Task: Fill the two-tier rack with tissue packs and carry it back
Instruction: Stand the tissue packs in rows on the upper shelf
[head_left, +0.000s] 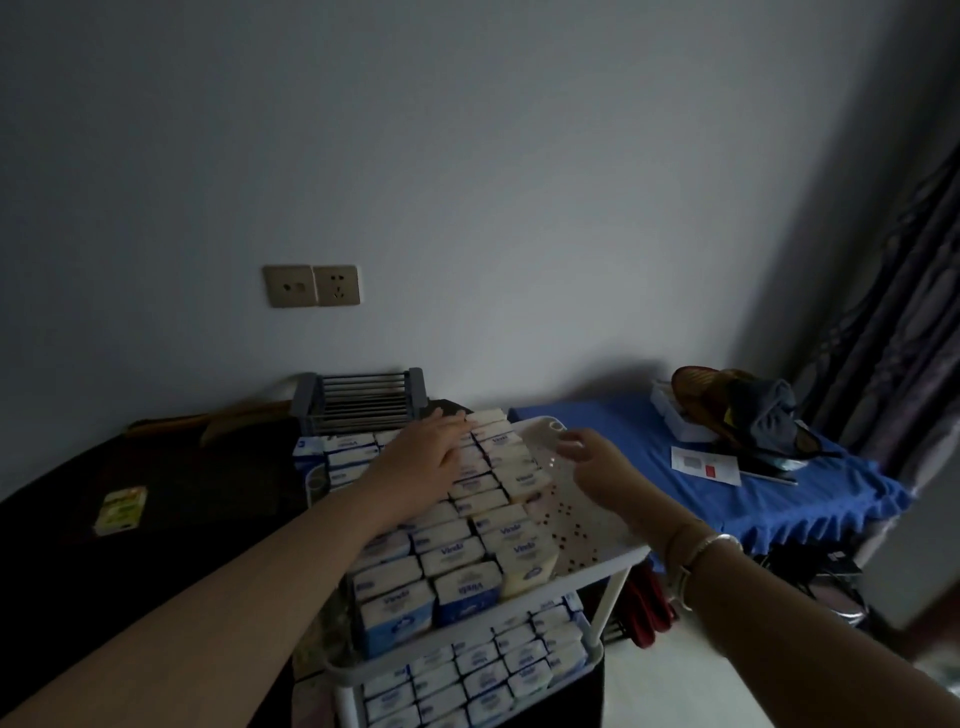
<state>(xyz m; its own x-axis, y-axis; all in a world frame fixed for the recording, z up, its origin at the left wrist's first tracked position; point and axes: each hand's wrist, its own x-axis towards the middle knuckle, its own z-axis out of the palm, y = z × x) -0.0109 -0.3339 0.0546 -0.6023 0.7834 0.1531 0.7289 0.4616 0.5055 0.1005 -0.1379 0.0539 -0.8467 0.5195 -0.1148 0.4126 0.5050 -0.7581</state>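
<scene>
Left hand (434, 447) flat on top-tier packs (467, 540), fingers straight; right hand (597, 460) over rack (587, 525) bare strip, fingers loosely apart, holding nothing; lower tier full.

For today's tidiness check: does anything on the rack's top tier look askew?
Yes. Beside the bare perforated strip on the top tier's right, the tissue packs in the outermost row lean sideways rather than standing square like the others.

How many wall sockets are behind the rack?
2: a left socket plate and a right socket plate, side by side and touching on the wall above and left of the rack. Others may be hidden lower down behind it.
</scene>
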